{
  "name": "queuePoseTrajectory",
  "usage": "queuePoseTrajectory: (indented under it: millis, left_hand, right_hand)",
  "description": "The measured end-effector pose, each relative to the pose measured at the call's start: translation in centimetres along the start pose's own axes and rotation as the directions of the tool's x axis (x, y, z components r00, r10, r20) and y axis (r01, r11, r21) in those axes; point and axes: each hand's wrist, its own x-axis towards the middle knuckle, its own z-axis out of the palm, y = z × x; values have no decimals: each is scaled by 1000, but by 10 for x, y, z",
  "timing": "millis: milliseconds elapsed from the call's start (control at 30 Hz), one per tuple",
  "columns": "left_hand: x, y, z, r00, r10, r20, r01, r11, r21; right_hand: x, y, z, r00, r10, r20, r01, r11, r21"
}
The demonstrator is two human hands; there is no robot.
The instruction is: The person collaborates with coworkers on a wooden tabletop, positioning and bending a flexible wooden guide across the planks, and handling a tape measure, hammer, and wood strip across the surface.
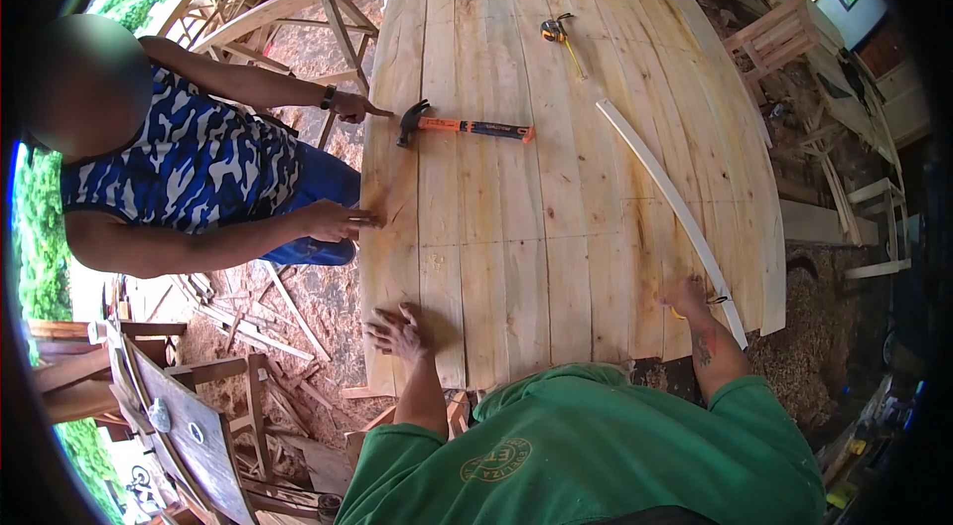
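My left hand lies on the near left corner of a panel of joined wooden boards, fingers spread and nothing in them. Toward the near right, my right hand is closed round a small yellow pencil-like thing, mostly hidden by the fingers. Just right of that hand is the lower end of a long, pale curved wooden strip, which arcs up the panel. Faint pencil lines cross the boards. A claw hammer with an orange and black handle rests at the upper left.
A tape measure, its yellow blade partly out, lies at the panel's far side. At the left edge stands a person in a camouflage tank top, both hands at the panel. Sawhorses, scrap wood and shavings surround it.
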Motion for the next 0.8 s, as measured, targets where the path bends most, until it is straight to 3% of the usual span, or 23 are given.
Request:
queuePoseTrajectory:
  millis: [400, 533, 600, 800]
  left_hand:
    - [5, 6, -13, 995, -45, 94, 41, 998, 42]
    - [11, -4, 12, 1000, 17, 14, -18, 997, 75]
    - [9, -2, 3, 997, 7, 72, -15, 993, 117]
    - [8, -6, 17, 1000, 14, -1, -14, 998, 66]
  right_hand:
    - [12, 6, 18, 997, -16, -75, 12, 999, -52]
    - [-4, -5, 1, 999, -2, -43, 0, 1000, -29]
    - [-4, -5, -1, 999, 3, -41, -4, 1000, -8]
    - [3, 0, 10, 998, 23, -51, -25, 999, -30]
